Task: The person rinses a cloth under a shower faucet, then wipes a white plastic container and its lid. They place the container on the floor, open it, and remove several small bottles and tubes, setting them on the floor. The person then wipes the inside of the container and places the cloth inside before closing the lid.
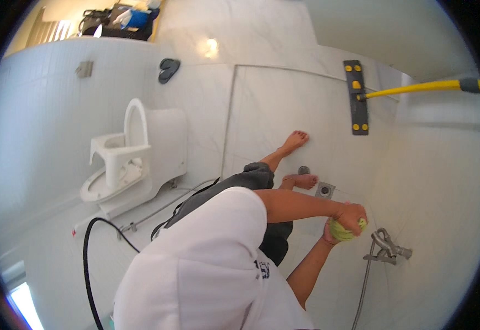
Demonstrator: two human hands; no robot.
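A crumpled yellow-green cloth (340,231) is bunched between my two hands, just left of a metal wall tap (385,246). My left hand (352,216) closes over it from above, fingers wrapped round the cloth. My right hand (329,233) grips it from the lower left, partly hidden behind the cloth and my left hand. The tap stands apart from my hands, with a flexible metal hose (364,291) hanging from it.
A yellow-handled flat mop (359,99) leans at the upper right. Left are a white toilet (165,137) with a white plastic stool (113,159) on it, and a black hose (87,264). Dark slippers (168,70) lie farther off. A floor drain (324,190) is near my bare feet.
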